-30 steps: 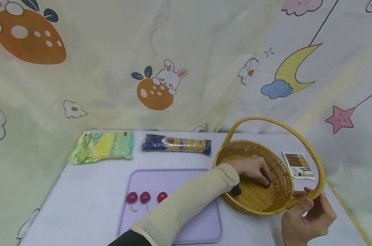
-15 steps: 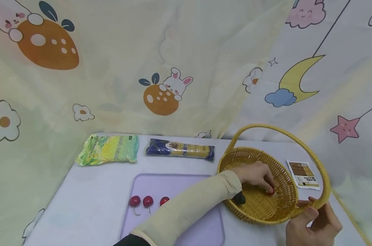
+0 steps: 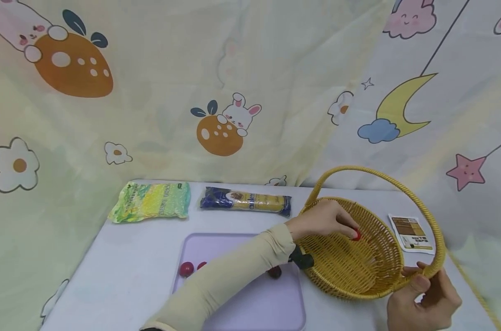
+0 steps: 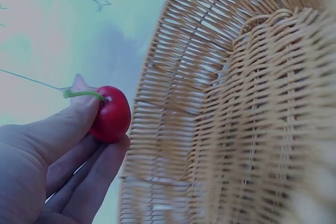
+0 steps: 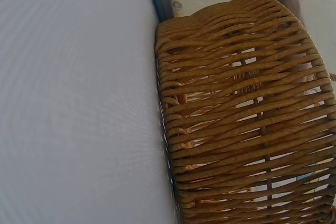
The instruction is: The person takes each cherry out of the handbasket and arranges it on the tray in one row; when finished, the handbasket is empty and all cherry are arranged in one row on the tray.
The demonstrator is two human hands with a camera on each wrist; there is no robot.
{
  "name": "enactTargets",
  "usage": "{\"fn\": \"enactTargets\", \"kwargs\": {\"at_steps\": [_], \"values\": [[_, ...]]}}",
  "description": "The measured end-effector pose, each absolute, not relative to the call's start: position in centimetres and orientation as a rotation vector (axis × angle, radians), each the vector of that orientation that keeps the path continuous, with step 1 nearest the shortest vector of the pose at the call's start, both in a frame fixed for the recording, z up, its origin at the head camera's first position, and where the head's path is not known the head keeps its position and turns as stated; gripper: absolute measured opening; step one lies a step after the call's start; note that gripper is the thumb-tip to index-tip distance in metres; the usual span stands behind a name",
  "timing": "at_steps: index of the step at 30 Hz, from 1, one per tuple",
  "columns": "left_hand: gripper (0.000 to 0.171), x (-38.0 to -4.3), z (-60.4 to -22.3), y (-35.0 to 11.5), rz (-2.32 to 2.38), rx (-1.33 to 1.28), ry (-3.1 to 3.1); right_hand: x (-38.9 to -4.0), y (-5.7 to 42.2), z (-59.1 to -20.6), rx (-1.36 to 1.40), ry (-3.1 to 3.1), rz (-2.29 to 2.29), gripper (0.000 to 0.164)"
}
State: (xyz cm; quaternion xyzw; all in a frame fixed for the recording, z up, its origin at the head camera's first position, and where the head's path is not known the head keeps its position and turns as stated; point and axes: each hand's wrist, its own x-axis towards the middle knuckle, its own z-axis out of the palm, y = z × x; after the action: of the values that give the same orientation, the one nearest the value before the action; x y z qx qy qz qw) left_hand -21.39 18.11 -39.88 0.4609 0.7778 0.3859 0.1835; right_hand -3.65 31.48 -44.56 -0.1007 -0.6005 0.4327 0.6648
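Observation:
My left hand (image 3: 326,219) reaches over the yellow wicker basket (image 3: 349,278) and pinches a red cherry (image 4: 113,116) between thumb and fingers. In the left wrist view the cherry's green stem points left past the thumb, and the woven wall stands right beside it. With thumb and fingers, my right hand (image 3: 426,296) grips the basket at its right side, where the arched handle meets the rim. On the purple tray (image 3: 267,308) lie a red cherry (image 3: 187,269), another partly behind the left sleeve, and a dark round fruit (image 3: 275,272) at the sleeve's lower edge.
Behind the tray lie a green-yellow bag (image 3: 152,201) and a blue-and-gold noodle packet (image 3: 246,201). A small white and brown sachet (image 3: 412,234) sits right of the basket. A patterned curtain (image 3: 159,115) hangs behind the white table.
My left hand has drawn back left and up from the basket's bottom with the cherry still pinched. The dark fruit on the tray has come into view. The right hand keeps its grip.

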Motion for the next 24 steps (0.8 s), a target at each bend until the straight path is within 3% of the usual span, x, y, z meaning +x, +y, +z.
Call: {"fn": "enactTargets", "kwargs": {"at_steps": [9, 18, 24], "values": [[0.026, -20.2, -39.0, 11.5, 1.134, 1.284, 2.269, -3.3, 31.1, -44.7, -0.427, -1.499, 0.872, 0.031], [0.023, -18.6, -40.1, 4.5, 1.234, 1.183, 2.307, -4.6, 30.8, -44.1, -0.138, -1.218, 1.061, 0.036], [0.023, -17.5, -41.2, 2.6, 1.187, 1.142, 2.344, -4.6, 30.7, -43.9, -0.130, -1.236, 1.046, 0.037]]}}
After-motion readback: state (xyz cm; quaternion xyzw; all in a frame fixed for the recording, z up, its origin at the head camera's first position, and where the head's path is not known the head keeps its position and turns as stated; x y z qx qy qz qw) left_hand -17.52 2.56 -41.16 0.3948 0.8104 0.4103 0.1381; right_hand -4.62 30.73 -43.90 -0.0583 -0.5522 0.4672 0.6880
